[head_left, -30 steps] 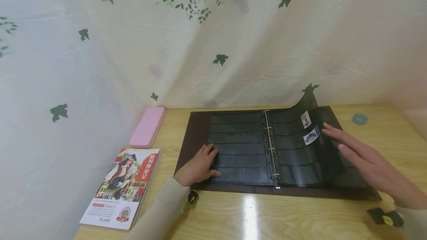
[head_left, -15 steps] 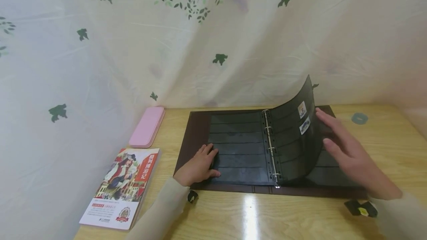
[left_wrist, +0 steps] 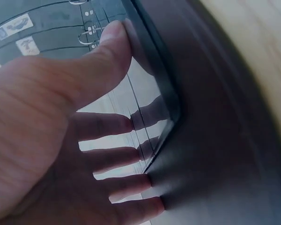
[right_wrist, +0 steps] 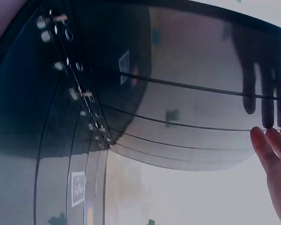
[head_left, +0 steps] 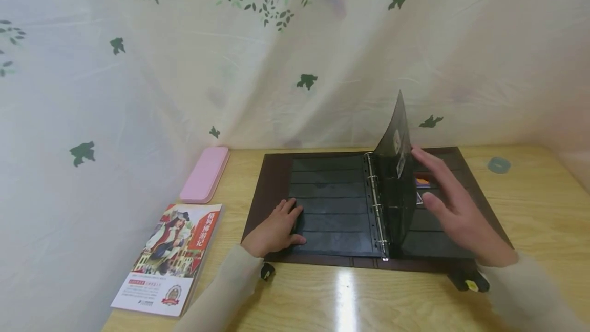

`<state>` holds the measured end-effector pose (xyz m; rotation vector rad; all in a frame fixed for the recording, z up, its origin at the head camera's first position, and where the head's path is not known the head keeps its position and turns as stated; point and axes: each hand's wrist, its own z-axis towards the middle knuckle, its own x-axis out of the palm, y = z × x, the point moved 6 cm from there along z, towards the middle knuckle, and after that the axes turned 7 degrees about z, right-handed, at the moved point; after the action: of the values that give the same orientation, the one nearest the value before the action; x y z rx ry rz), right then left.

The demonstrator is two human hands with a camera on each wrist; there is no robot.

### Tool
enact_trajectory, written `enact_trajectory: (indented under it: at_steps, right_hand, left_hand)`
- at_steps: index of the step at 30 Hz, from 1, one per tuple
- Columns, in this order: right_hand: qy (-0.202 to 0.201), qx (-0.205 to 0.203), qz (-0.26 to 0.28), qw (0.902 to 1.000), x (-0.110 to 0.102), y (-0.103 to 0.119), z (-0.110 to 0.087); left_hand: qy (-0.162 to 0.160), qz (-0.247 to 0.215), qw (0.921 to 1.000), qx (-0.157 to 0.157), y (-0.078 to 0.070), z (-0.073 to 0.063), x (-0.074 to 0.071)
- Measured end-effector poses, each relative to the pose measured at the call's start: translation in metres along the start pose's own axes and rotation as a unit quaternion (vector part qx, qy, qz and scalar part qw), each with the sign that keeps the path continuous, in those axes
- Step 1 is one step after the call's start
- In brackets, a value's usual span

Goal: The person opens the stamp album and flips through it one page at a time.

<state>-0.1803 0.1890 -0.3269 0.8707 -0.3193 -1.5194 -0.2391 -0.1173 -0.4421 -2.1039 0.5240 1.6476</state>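
Observation:
A stamp album with a dark brown cover and metal rings lies open on the table. My left hand rests on the black left page, fingers spread near its outer edge. One black pocket page stands nearly upright at the rings, carrying two stamps. Behind this page, my right hand touches its free edge with extended fingers; in the right wrist view, the fingertips meet the glossy sheet. An orange and purple stamp shows on the page beneath, partly hidden.
To the left lie a paperback book with an illustrated cover and a pink case. A small bluish translucent disc is at the back right of the wooden table. A pale leaf-patterned cloth hangs behind.
My right hand has moved left, swinging the pocket page from leaning right to nearly upright. Stamps on the page below have come into view. The left hand stays in place.

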Motion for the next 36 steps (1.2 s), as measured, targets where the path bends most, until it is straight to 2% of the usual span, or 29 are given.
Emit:
enact_trajectory:
  at_steps: [4,9,17,20,27,33,36]
  right_hand:
    - [0.006,-0.016,0.037,0.9992,0.009,0.000,0.001]
    - [0.026,-0.011,0.058,0.9979,0.022,-0.002,0.001]
    - [0.058,0.040,0.061,0.9957,0.037,-0.012,-0.002]
    - [0.069,0.057,0.044,0.9950,0.041,-0.016,-0.005]
    - [0.102,0.114,-0.056,0.9866,0.052,-0.031,-0.014]
    - [0.126,0.130,-0.082,0.9801,0.060,-0.041,-0.022]
    - [0.136,0.125,-0.086,0.9790,0.064,-0.044,-0.025]
  left_hand:
    - [0.000,0.000,1.0000,-0.002,-0.001,0.000,-0.001]
    - [0.000,-0.002,1.0000,-0.004,-0.001,0.000,-0.002]
    - [0.000,-0.001,1.0000,-0.004,0.000,0.000,0.000]
    - [-0.003,-0.004,1.0000,-0.005,0.000,0.000,0.000]
    - [-0.025,0.003,0.9997,-0.005,0.001,0.000,-0.001]
    - [-0.023,0.002,0.9996,-0.018,0.002,-0.002,-0.002]
    - [-0.017,-0.008,0.9997,-0.014,0.004,-0.002,-0.002]
